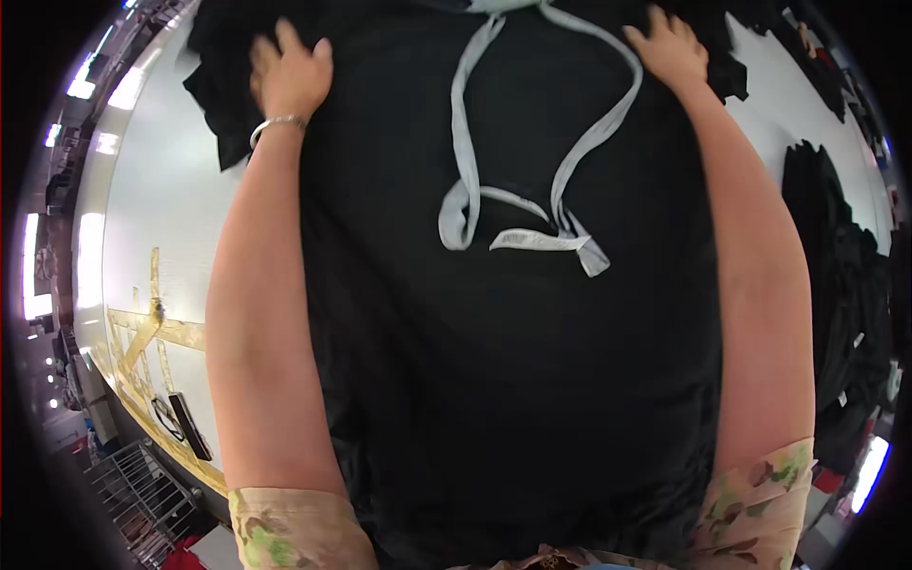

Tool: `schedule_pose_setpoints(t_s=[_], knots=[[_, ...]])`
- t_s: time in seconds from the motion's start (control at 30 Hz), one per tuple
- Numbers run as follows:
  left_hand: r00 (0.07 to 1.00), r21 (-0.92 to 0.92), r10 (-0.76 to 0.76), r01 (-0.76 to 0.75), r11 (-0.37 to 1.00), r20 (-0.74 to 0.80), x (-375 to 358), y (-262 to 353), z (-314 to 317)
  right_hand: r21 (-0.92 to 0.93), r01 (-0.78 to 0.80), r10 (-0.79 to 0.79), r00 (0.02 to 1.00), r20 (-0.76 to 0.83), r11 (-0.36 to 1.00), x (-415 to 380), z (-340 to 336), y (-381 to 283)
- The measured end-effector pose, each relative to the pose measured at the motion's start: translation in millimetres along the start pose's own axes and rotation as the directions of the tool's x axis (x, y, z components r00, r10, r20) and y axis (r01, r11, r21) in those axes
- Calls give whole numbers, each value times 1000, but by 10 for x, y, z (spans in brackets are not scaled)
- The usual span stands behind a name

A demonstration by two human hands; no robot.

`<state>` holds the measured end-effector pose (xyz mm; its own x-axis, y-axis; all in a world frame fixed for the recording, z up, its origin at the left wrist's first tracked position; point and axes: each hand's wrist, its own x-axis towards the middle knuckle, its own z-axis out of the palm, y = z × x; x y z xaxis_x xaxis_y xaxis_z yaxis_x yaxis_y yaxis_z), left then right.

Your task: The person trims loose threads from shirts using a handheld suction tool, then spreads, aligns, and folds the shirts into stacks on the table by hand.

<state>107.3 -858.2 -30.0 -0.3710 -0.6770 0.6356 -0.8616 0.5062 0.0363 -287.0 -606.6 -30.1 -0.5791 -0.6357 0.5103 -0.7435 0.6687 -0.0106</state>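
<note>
A large black garment (513, 342) is spread over the white table, reaching from the far side down to my body. Two long grey-white ties (463, 133) hang from its top middle and lie loosely curled on the black cloth. My left hand (291, 71) rests on the cloth at the upper left, fingers apart and slightly blurred, with a bracelet on the wrist. On the upper right, my right hand (671, 46) lies on the cloth with its fingers spread. Neither hand grips anything visible.
The white table (180, 209) carries yellow tape (180, 330) and a black narrow object (189, 426) at the left. Dark garments (836, 275) are heaped at the right. A wire rack (142, 489) stands at the lower left.
</note>
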Motion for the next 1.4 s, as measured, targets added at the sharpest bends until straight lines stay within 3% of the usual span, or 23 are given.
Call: schedule_pose_setpoints(t_s=[0.03,0.23,0.27,0.3,0.33,0.4,0.43,0.47,0.57,0.7,0.8,0.83,0.9,0.93,0.97,1.0,1.03,1.07,1.17,1.27,1.3,1.33,1.4], knots=[[987,6,-104,105,995,125,-175,-164,191,15,-150,146,977,154,989,-76,81,122],[1000,25,0,1,1000,-26,-445,-80,179,35,14,-11,995,-97,999,6,464,391],[980,104,126,-142,984,152,-487,34,-44,273,-71,23,984,175,959,123,396,398],[917,157,225,-289,945,330,-594,176,-314,515,56,-111,991,77,856,41,339,287],[892,48,307,-341,939,332,-719,300,-473,75,292,-301,928,220,953,-273,-417,-133],[875,-153,392,-362,920,283,-1100,571,-560,438,273,-348,932,99,856,-770,-233,-523],[887,-246,393,-336,909,243,-1316,709,-530,275,477,-524,841,132,835,-1100,-520,-781],[894,-313,325,-227,922,308,-1505,852,-515,529,103,-266,933,242,843,-1435,-985,-1111],[815,-577,39,375,726,579,-1738,1322,-926,913,-4,-438,876,200,408,-2321,-1468,-1591],[672,-463,273,118,879,689,-2045,1313,-1637,892,-139,-580,714,391,430,-3071,-2021,-1512],[545,-565,369,250,786,753,-2118,1135,-1932,926,-185,-650,667,365,329,-3321,-2515,-1224],[568,-780,562,264,568,602,-2007,945,-2231,935,-187,-630,696,343,303,-3355,-2714,-1131],[619,-837,781,-381,393,86,-1634,354,-2709,950,-151,-546,789,283,275,-3399,-3016,-893],[748,-828,641,-244,504,170,-1492,-44,-2843,937,-142,-479,829,289,320,-3426,-3092,-784],[798,-760,333,223,610,502,-1312,-372,-3308,921,-138,-409,865,291,365,-3454,-3144,-675],[683,-584,-44,655,480,729,-1127,-691,-3792,929,-171,-352,890,288,329,-3495,-3128,-550],[856,-768,-100,501,399,507,-1086,-1253,-3893,937,-197,-296,912,283,289,-3526,-3069,-424],[792,-853,-390,521,32,469,-974,-1655,-4175,931,-232,-252,918,305,283,-3557,-3014,-296],[572,-975,-817,215,60,75,-851,-2807,-4808,878,-386,-157,884,440,285,-3704,-2892,27],[576,-875,-793,260,408,-199,-1060,-3338,-5014,868,-297,-149,913,381,399,-3856,-2794,82],[683,-726,-678,316,610,-272,-1191,-3561,-4911,826,-260,-161,909,384,501,-3866,-2852,22],[747,-369,-550,424,827,-374,-1335,-3568,-4822,773,-217,-171,906,386,597,-3873,-2919,-30],[915,286,-317,382,879,-249,-1654,-3493,-4497,681,-154,-177,904,390,716,-3922,-2936,-106]])
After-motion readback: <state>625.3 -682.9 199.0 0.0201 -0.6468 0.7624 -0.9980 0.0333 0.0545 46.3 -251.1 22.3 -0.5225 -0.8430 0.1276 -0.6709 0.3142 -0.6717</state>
